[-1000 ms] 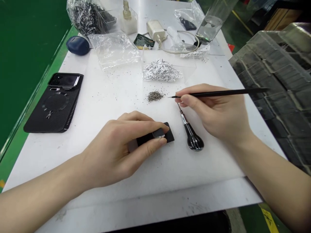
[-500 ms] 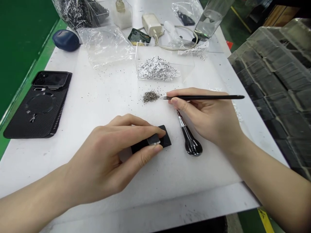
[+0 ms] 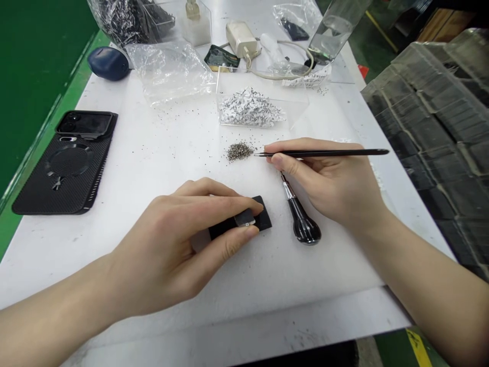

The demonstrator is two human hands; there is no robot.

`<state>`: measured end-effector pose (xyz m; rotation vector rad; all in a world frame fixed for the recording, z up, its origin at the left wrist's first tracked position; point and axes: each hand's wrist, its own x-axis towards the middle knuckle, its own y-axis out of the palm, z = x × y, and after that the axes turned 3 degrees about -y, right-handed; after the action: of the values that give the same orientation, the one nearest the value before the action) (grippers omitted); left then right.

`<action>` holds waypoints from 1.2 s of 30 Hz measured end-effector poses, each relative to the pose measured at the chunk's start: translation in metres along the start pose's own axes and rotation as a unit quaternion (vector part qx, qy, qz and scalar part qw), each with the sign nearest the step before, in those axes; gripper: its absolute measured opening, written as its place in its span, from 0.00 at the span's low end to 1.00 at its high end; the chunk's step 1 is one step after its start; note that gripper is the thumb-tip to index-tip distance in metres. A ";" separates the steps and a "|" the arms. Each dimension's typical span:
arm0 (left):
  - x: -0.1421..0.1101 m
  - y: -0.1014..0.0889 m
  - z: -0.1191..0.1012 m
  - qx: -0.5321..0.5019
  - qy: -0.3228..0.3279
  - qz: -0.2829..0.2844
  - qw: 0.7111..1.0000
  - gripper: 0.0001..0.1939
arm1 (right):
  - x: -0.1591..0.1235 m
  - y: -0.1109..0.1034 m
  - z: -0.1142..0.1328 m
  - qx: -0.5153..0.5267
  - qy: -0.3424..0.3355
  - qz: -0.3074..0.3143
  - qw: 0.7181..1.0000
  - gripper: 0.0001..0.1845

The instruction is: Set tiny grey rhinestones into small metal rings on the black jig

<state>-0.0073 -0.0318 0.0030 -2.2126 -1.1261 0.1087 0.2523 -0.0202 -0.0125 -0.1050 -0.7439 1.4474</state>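
White workbench top [image 3: 160, 153] carries the work. Left hand [image 3: 164, 250] pinches a black rectangular block [image 3: 264, 220] between thumb and fingers, steadying it. Right hand [image 3: 324, 183] holds a fine black pointed stylus [image 3: 324, 153] penwise for control, tip just beside dark granules [image 3: 240, 151]. Precision screwdriver [image 3: 303, 227] lies near.

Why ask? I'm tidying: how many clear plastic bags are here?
3: a bag of black pieces far left, a crumpled bag nearer centre, a bag with a dark item far right. More may be hidden.
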 end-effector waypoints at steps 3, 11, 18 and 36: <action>0.000 0.001 0.001 -0.006 0.009 -0.003 1.000 0.11 | 0.000 0.000 -0.001 -0.006 -0.012 0.000 1.000 0.09; 0.000 0.001 0.003 -0.007 0.014 -0.003 1.000 0.10 | 0.001 -0.002 -0.003 0.017 0.026 0.007 0.999 0.09; 0.000 0.000 0.002 -0.006 0.009 0.005 1.000 0.11 | 0.002 -0.003 -0.001 0.002 0.008 0.008 1.000 0.09; -0.001 0.002 0.003 -0.019 0.027 -0.003 0.999 0.12 | -0.010 -0.020 0.017 0.244 -0.138 0.172 0.944 0.14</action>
<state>-0.0075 -0.0325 -0.0009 -2.2316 -1.1136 0.0244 0.2613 -0.0390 0.0060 0.3748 -0.5846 1.9710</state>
